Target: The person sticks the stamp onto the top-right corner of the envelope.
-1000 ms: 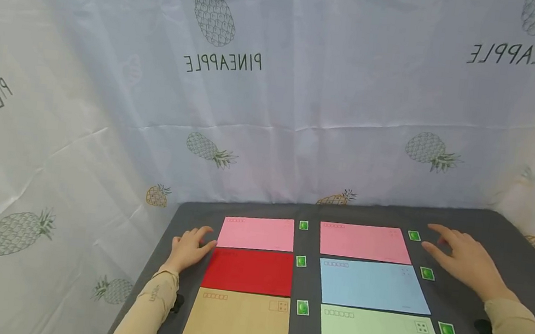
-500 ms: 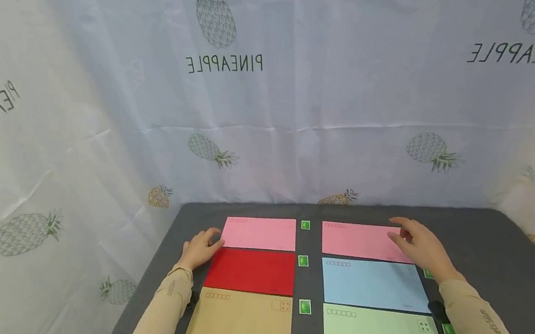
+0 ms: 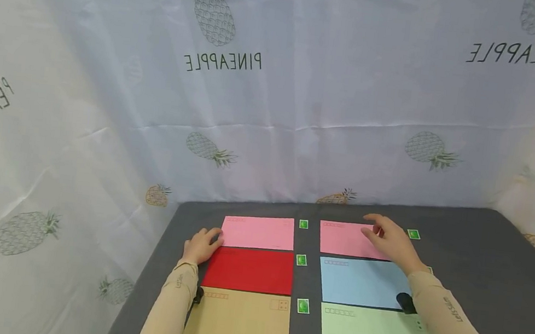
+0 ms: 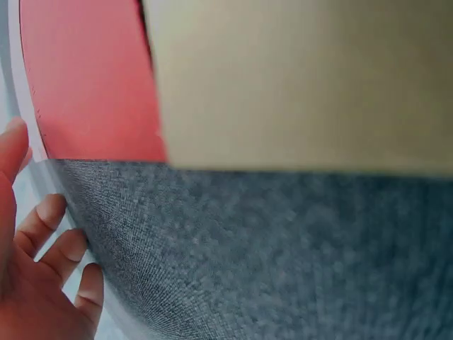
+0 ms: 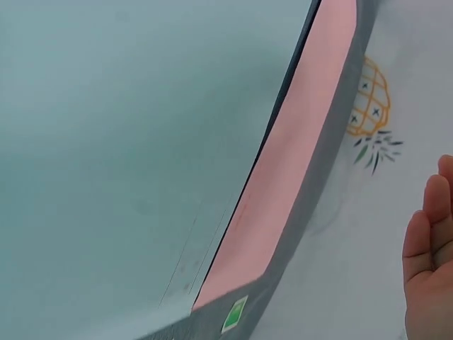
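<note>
Right hand (image 3: 393,242) hovers over the far right pink envelope (image 3: 346,239), fingers loosely spread, holding nothing as far as I can see. A green stamp (image 3: 413,234) lies just beside that envelope's right corner. Left hand (image 3: 201,245) rests relaxed on the grey table (image 3: 493,270), fingertips at the other pink envelope (image 3: 258,231) and the red envelope (image 3: 250,269); 6 envelopes in all.

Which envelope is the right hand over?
The right hand is over the far-right pink envelope, beside the other pink one.
</note>
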Motion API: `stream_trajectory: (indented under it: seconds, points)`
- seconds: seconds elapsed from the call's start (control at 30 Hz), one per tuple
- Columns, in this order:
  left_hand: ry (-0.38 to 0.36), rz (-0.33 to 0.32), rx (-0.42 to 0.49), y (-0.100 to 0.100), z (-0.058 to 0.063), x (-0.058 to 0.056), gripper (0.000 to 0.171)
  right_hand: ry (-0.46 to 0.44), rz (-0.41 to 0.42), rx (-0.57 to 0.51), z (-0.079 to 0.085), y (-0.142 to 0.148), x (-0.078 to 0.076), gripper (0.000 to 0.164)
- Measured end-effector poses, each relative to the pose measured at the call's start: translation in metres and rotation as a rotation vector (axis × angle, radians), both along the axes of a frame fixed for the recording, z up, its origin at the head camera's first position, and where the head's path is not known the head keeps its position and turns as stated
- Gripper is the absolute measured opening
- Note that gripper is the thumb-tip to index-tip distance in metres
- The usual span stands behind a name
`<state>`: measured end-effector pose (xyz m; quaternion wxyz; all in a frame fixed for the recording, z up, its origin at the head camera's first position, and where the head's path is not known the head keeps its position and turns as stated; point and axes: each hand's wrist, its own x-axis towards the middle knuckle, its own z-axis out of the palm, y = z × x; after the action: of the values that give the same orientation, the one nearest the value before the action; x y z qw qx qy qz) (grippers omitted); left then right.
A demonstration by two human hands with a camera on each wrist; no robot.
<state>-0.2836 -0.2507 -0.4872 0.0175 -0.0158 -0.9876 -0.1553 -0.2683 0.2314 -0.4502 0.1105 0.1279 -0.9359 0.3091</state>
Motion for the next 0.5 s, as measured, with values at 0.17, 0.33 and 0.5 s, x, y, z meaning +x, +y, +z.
stream_trajectory:
  seconds: [0.17,0.33,0.5]
  points:
    - [-0.001,-0.003,-0.025,-0.009,-0.001,0.003,0.033,-0.055,-0.002,-0.059,-0.004,-0.026,-0.008,0.046]
    - [-0.056,0.028,0.019,-0.007,0.000,0.001,0.034,-0.067,-0.006,-0.104,-0.011,-0.041,-0.013,0.042]
    - [-0.153,0.089,0.110,0.006,0.011,-0.007,0.035,-0.083,0.000,-0.137,-0.009,-0.045,-0.018,0.041]
